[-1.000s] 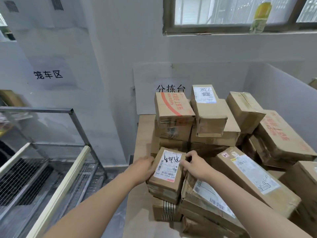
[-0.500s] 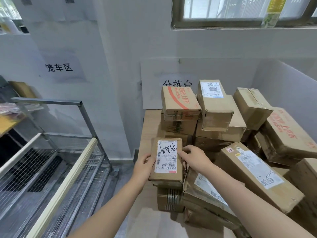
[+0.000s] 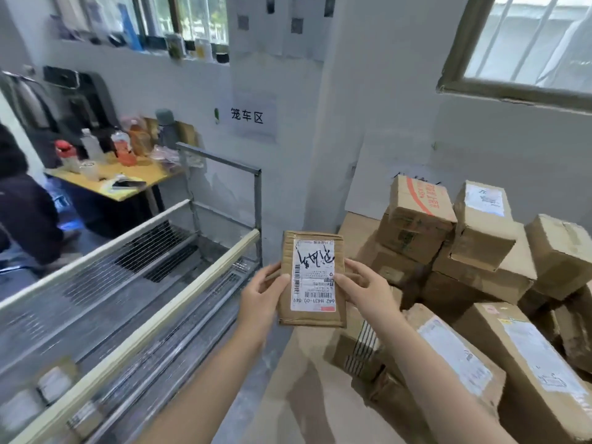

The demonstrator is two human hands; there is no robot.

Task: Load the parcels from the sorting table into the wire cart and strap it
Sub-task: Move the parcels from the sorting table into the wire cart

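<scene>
Parcel (image 3: 312, 280) lifted off the stack since 0.5 s ago; now held in the air, clear of the other boxes. Left hand (image 3: 266, 293) grips its left edge, thumb on the top face. Right hand (image 3: 365, 290) grips the right edge, thumb on the label (image 3: 314, 274). Parcel: flat brown cardboard, creased at the near edge. White label covers much of the top: black handwritten scrawl, barcodes, red strip at the near end. Position: above the left edge of the worktop (image 3: 307, 395), beside the wire cart (image 3: 128, 283). Remaining parcels (image 3: 480, 251) piled to the right.
</scene>
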